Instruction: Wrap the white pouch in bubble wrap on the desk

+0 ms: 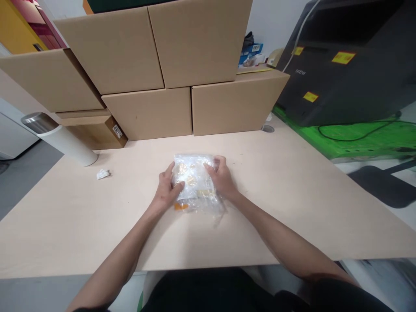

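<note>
A clear plastic packet (195, 177) with a whitish, shiny content and gold-coloured patches lies in the middle of the light wooden table (97, 234). An orange mark shows at its lower left corner, and loose clear film trails toward the lower right. My left hand (166, 189) grips the left edge, thumb on top. On the opposite edge, my right hand (222, 177) is closed with its thumb pressed on the upper face and fingers curled round the side. What is inside the packet I cannot make out.
Cardboard boxes (147, 115) are stacked along the back. A white bottle with a steel cap (68, 143) stands at the left, near a crumpled white scrap (103, 174). At the right sit a dark printer (325, 86) and a green surface (354, 141).
</note>
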The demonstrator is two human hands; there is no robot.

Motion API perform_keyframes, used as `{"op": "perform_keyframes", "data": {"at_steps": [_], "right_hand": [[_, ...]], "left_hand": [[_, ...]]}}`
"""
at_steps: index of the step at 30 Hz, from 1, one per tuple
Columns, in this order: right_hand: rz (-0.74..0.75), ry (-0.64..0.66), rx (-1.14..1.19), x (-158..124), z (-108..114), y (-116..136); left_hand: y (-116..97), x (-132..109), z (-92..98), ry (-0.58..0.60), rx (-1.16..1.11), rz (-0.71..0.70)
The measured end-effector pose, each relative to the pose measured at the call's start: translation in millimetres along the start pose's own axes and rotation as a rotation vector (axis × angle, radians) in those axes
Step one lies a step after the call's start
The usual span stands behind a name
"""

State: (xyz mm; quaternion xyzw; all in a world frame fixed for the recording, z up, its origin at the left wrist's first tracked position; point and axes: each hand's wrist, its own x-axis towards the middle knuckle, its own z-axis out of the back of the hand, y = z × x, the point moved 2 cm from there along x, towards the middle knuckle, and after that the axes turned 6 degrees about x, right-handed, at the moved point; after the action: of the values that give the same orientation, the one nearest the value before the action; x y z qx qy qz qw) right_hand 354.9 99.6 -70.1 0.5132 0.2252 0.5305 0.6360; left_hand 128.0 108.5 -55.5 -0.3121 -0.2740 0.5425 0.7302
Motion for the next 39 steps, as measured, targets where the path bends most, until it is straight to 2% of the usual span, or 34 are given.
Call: {"op": "perform_keyframes", "data": {"at_steps": [2,5,10,13,15,19,24,28,31,35,39], "right_hand": [[0.158,0.019,-0.057,1,-1,-1],[0.315,0.23,-0.161,3,1,-2],[0.251,0.606,-0.268,9,18,1],[0.216,0.742,-0.32,13,26,5],[0.21,0.795,-0.348,16,28,4],[0.222,0.839,-0.383,19,28,-3],[0.251,0.805,-0.378,17,27,-5],[0.252,0.794,-0.36,18,27,-5],[0.254,0.852,-0.346,23,29,-8],[0.296,0.898,-0.346,30,33,-14],[0.313,0.904,-0.363,31,33,-17]], "left_hand": [[3,2,1.5,0.005,0.185,-0.117],[7,7,4.6,0.111,0.39,-0.264],[9,19,18.8,0.38,0.575,-0.358],[7,24,25.1,0.457,0.651,-0.381],[6,26,25.3,0.468,0.687,-0.375],[8,28,20.5,0.454,0.717,-0.371],[13,30,15.8,0.465,0.699,-0.352],[14,30,19.5,0.481,0.656,-0.344],[10,30,25.8,0.496,0.591,-0.382],[1,39,31.4,0.406,0.649,-0.488],[-6,53,28.7,0.484,0.738,-0.542]]}}
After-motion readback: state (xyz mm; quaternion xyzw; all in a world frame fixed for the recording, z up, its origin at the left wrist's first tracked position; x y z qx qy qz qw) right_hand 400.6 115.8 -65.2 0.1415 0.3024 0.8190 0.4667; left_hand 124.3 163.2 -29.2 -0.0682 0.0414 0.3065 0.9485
